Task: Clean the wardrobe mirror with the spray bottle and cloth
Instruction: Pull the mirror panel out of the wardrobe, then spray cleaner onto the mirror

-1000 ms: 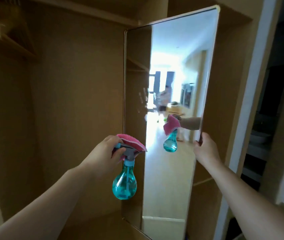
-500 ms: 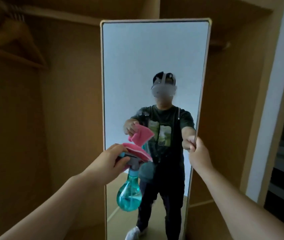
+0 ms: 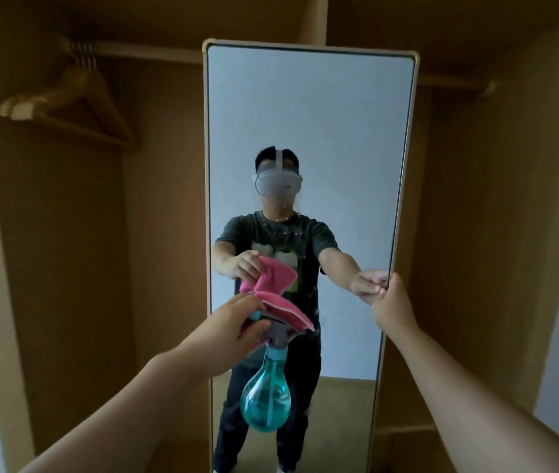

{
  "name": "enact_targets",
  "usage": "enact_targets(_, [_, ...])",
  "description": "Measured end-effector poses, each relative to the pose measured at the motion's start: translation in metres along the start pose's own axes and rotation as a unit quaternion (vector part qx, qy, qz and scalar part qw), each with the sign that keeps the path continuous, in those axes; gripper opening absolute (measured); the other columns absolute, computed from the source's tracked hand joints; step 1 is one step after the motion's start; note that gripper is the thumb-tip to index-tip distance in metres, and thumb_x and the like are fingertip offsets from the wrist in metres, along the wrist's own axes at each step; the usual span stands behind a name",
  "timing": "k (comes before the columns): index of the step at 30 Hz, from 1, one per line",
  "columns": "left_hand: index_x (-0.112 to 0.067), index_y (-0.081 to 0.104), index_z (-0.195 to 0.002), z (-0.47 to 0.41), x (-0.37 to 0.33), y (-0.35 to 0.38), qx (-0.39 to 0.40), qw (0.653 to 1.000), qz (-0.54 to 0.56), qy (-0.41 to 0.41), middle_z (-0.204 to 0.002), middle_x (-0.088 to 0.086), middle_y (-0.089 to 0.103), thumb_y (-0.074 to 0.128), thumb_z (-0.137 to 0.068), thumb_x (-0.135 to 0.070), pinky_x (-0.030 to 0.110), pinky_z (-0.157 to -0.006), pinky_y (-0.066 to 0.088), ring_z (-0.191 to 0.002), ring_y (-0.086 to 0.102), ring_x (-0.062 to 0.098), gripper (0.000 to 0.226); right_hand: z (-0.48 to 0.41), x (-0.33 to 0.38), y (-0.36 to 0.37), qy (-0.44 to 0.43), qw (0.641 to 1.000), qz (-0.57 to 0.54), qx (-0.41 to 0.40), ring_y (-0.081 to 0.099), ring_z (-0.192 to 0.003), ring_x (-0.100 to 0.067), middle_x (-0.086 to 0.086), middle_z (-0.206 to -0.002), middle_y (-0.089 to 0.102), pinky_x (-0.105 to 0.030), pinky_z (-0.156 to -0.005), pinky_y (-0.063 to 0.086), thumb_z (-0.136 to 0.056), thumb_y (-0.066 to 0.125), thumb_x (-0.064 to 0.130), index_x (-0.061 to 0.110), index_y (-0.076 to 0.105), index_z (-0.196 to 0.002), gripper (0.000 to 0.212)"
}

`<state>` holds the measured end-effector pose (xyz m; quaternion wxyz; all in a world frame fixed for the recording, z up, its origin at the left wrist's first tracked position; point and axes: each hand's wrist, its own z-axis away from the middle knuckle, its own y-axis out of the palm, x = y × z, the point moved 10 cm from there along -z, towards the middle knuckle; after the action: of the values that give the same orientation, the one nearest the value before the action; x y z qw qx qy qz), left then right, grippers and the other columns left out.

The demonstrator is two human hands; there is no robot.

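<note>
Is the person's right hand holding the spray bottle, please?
No, the left hand holds the teal spray bottle with the pink cloth, while the right hand grips the mirror edge.

No writing, brand or number can be read. The pale print on the chest of the dark T-shirt [image 3: 315,238], reflected mid-frame in the tall light-framed wardrobe mirror [image 3: 309,114], is too blurred to make out.
</note>
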<state>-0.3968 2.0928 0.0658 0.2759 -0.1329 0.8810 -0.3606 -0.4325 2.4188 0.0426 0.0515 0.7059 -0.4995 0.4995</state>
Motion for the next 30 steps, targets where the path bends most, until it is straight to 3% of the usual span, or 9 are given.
enact_targets(3, [-0.043,0.047,-0.085,-0.001,-0.003,0.000,0.006,1.000,-0.006,0.003,-0.094,-0.021,0.053,0.054,-0.094,-0.028,0.009,-0.065,0.047,-0.084,0.055,-0.007,0.020,0.001,-0.004,-0.003,0.011,1.000,0.011,0.006,0.055,-0.109,-0.027,-0.014,-0.120,0.054,-0.030,-0.081,0.042,-0.099,0.044,0.012,0.006,0.043,-0.129,0.031])
enact_targets(6, [-0.045,0.046,-0.083,-0.001,-0.007,-0.004,0.003,1.000,-0.016,0.005,-0.092,-0.020,0.052,0.055,-0.094,-0.027,0.006,-0.065,0.045,-0.085,0.053,-0.010,0.023,0.013,-0.010,-0.014,0.050,0.998,0.034,0.010,0.047,-0.129,-0.037,-0.017,-0.145,0.041,-0.041,-0.096,0.047,-0.099,0.050,0.014,0.007,0.029,-0.147,0.053])
enact_targets(10, [-0.043,0.045,-0.084,-0.003,-0.013,-0.011,0.001,1.000,-0.018,0.017,-0.090,-0.019,0.051,0.056,-0.094,-0.025,0.004,-0.064,0.044,-0.084,0.053,-0.014,0.024,0.056,0.021,-0.031,-0.030,0.998,-0.046,-0.034,0.056,-0.111,-0.021,-0.003,-0.125,0.053,-0.035,-0.087,0.051,-0.097,0.048,0.011,0.013,0.043,-0.137,0.040])
enact_targets(13, [-0.030,0.053,-0.089,-0.005,-0.010,-0.017,-0.007,1.000,-0.015,0.008,-0.090,-0.016,0.053,0.057,-0.094,-0.025,0.007,-0.063,0.046,-0.079,0.058,-0.004,0.008,0.100,0.059,-0.013,-0.105,0.987,-0.112,0.041,0.061,-0.088,-0.009,0.009,-0.095,0.063,-0.022,-0.075,0.047,-0.098,0.051,0.014,0.018,0.060,-0.105,0.013])
enact_targets(16, [-0.017,0.058,-0.094,-0.008,-0.008,-0.025,-0.017,1.000,-0.018,0.003,-0.090,-0.011,0.056,0.058,-0.094,-0.024,0.016,-0.064,0.051,-0.076,0.060,0.008,0.008,0.140,0.088,0.028,-0.116,0.961,-0.144,0.206,0.063,-0.075,-0.006,0.000,-0.078,0.067,-0.023,-0.070,0.048,-0.094,0.058,0.021,0.019,0.067,-0.085,0.013])
enact_targets(19, [-0.018,0.058,-0.092,-0.010,-0.009,-0.034,-0.028,0.999,-0.022,0.012,-0.089,-0.009,0.055,0.058,-0.093,-0.024,0.018,-0.064,0.052,-0.075,0.059,0.010,0.007,0.169,0.106,0.058,-0.115,0.929,-0.172,0.306,0.067,-0.089,-0.006,0.004,-0.093,0.073,-0.016,-0.075,0.051,-0.092,0.061,0.034,0.027,0.071,-0.092,0.012])
enact_targets(23, [-0.015,0.059,-0.091,-0.011,-0.006,-0.039,-0.037,0.999,-0.008,0.024,-0.087,-0.008,0.056,0.058,-0.093,-0.025,0.017,-0.064,0.050,-0.073,0.057,0.010,0.010,0.176,0.121,0.069,-0.109,0.914,-0.232,0.315,0.062,-0.101,0.003,0.019,-0.107,0.069,-0.005,-0.075,0.047,-0.084,0.068,0.036,0.039,0.066,-0.106,0.022])
enact_targets(28, [-0.011,0.060,-0.090,-0.008,0.006,-0.038,-0.025,1.000,0.006,0.012,-0.087,-0.004,0.058,0.061,-0.092,-0.025,0.022,-0.067,0.051,-0.075,0.059,0.013,0.014,0.173,0.131,0.083,-0.097,0.916,-0.245,0.303,0.069,-0.094,-0.016,-0.003,-0.096,0.073,-0.039,-0.087,0.056,-0.086,0.066,0.012,0.012,0.067,-0.099,0.013])
enact_targets(30, [-0.021,0.061,-0.091,-0.006,0.016,-0.043,-0.032,0.999,0.025,0.000,-0.092,-0.006,0.058,0.064,-0.089,-0.030,0.022,-0.071,0.053,-0.080,0.059,0.010,0.010,0.173,0.133,0.083,-0.098,0.914,-0.265,0.291,0.070,-0.093,-0.017,-0.003,-0.096,0.074,-0.040,-0.089,0.056,-0.087,0.065,0.011,0.015,0.069,-0.098,0.013])
